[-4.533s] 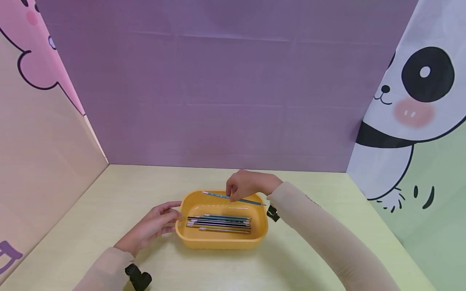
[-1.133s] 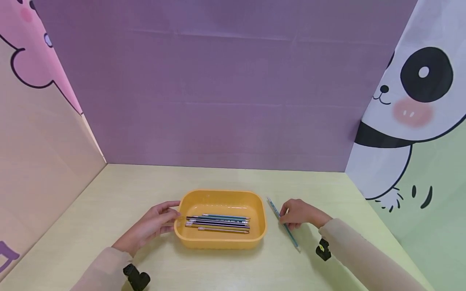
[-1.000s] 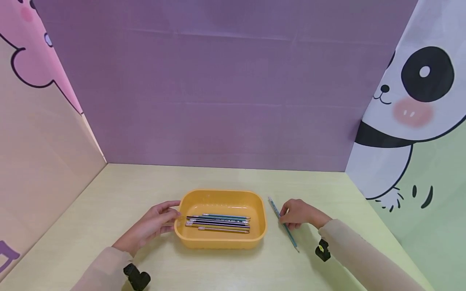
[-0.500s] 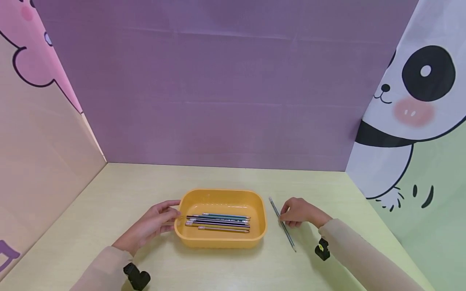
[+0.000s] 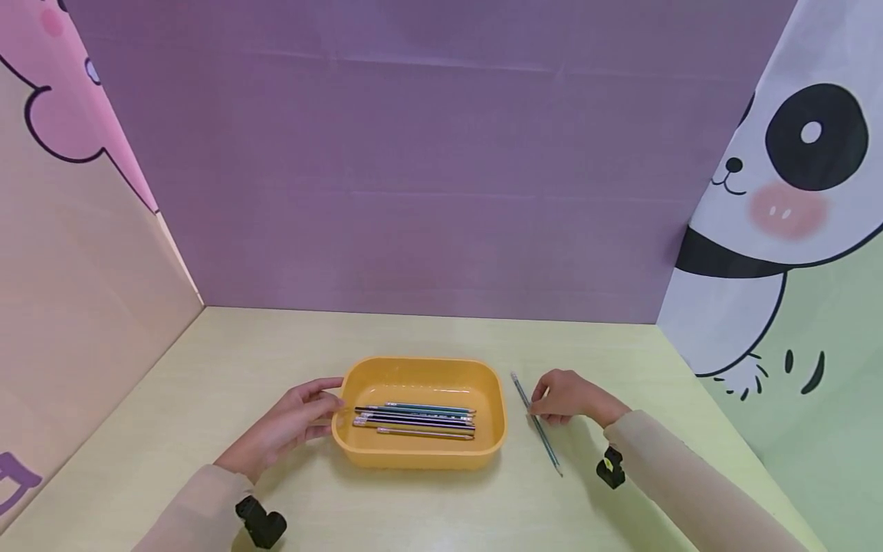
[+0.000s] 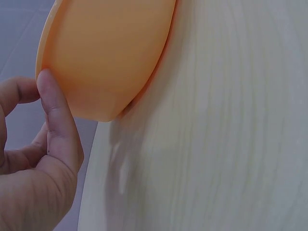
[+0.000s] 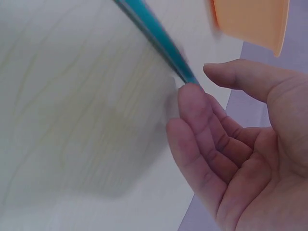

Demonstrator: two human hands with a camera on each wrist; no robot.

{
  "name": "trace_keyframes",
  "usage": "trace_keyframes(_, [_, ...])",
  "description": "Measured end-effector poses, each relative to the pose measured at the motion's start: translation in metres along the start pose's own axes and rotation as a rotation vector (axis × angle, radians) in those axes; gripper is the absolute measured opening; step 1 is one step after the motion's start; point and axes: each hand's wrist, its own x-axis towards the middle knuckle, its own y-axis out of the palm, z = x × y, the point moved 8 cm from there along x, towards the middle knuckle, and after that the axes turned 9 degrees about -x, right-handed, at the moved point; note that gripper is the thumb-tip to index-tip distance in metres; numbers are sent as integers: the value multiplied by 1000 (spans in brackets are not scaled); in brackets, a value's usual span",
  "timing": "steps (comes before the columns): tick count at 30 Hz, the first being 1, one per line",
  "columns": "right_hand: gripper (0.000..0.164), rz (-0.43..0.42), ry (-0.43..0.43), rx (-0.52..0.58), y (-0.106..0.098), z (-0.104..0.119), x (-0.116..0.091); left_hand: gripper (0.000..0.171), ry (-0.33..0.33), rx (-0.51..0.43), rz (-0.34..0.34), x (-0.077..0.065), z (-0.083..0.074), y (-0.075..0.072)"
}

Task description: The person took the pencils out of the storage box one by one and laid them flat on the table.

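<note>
A yellow plastic tray (image 5: 419, 460) sits mid-table with several pencils (image 5: 414, 420) lying side by side inside it, roughly left to right. My left hand (image 5: 293, 422) pinches the tray's left rim between thumb and index finger; in the left wrist view the thumb (image 6: 57, 113) presses against the wall by the rim. Right of the tray, a teal pencil (image 5: 546, 445) lies slanted on the table, its eraser end far and its point near me. The fingertips of my right hand (image 5: 569, 397) touch it near its middle. The right wrist view shows the thumb (image 7: 236, 77) apart from the pencil.
The pale wooden table (image 5: 276, 345) is bounded by a purple back panel (image 5: 441, 192), a left panel (image 5: 90, 307) with a pink cartoon figure, and a right panel (image 5: 828, 368) with a panda. Black cameras are strapped to both wrists.
My right hand has carried the teal pencil from above the tray to the table on its right. Lately the pencil has turned slightly and the thumb stands off it. The left hand stays on the rim.
</note>
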Motion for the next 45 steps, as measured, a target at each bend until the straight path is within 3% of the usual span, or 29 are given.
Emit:
trace_keyframes(13, [15, -6, -70, 21, -17, 8, -1, 63, 14, -19, 23, 2, 1, 0])
trace_keyframes(26, [16, -1, -128, 8, -40, 28, -1, 63, 13, -13, 22, 0, -1, 2])
trace_keyframes(45, [15, -2, -182, -35, -57, 66, -1, 63, 11, -4, 17, -2, -2, 3])
